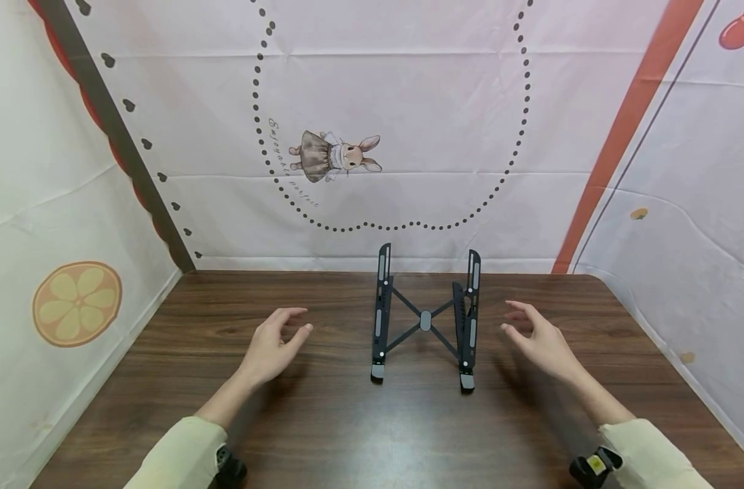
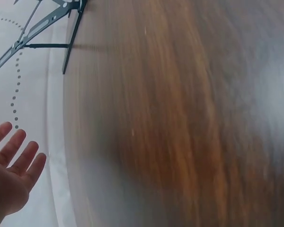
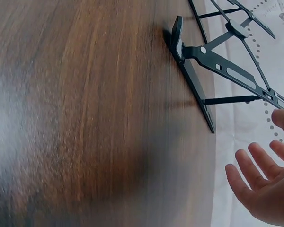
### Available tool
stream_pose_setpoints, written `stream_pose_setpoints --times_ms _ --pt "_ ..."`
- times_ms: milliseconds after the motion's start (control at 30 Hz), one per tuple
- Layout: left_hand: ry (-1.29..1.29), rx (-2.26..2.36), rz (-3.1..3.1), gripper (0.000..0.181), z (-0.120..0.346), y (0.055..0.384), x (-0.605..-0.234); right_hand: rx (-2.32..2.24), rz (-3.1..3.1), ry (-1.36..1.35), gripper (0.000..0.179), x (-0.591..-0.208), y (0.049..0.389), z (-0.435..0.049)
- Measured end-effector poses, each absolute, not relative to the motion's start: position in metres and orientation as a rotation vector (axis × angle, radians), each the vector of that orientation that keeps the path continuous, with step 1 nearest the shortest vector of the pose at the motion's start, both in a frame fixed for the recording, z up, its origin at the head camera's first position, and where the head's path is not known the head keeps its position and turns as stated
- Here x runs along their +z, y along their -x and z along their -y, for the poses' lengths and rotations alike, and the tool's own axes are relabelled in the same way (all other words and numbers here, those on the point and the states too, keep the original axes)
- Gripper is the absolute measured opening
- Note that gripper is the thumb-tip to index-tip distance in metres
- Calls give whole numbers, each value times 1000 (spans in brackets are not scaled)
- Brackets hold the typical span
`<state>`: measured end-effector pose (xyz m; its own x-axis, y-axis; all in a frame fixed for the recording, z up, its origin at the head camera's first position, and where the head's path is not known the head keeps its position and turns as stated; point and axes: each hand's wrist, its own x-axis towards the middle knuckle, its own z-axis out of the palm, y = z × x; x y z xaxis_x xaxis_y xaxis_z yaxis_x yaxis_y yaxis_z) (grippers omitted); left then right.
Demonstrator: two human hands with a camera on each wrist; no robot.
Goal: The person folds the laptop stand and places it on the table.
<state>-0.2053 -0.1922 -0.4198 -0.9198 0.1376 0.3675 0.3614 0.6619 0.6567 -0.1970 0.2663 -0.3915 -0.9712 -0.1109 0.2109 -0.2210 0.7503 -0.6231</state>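
A black folding laptop stand (image 1: pixel 425 320) is set up on the wooden table, its two side arms raised and joined by an X-shaped brace with a grey centre pad. To its left, my left hand (image 1: pixel 274 346) hovers apart from it, thumb and fingers spread and holding nothing. My right hand (image 1: pixel 544 343) is held likewise on the other side, nearer the stand, with a gap between. The right wrist view shows the stand's sloping arm (image 3: pixel 232 73) propped by a strut above its base bar. In the left wrist view, the loose fingers of the left hand (image 2: pixel 14 175) appear below the stand.
The dark wood-grain table (image 1: pixel 384 441) reaches back to a white printed cloth (image 1: pixel 408 102) with a rabbit figure and dotted line. Similar cloth hangs at left and right along the table's sides. Dark cameras (image 1: pixel 594 467) are strapped at both wrists.
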Motion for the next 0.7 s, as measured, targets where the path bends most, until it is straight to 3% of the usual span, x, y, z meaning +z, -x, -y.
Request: stream_pose_setpoints --times_ms 300,700 --pt "409 -1243 2573 33 177 208 -426 1235 2767 -204 40 -397 199 -264" --pt "415 -1364 2562 29 155 216 -437 1481 2723 -215 40 -403 200 -253"
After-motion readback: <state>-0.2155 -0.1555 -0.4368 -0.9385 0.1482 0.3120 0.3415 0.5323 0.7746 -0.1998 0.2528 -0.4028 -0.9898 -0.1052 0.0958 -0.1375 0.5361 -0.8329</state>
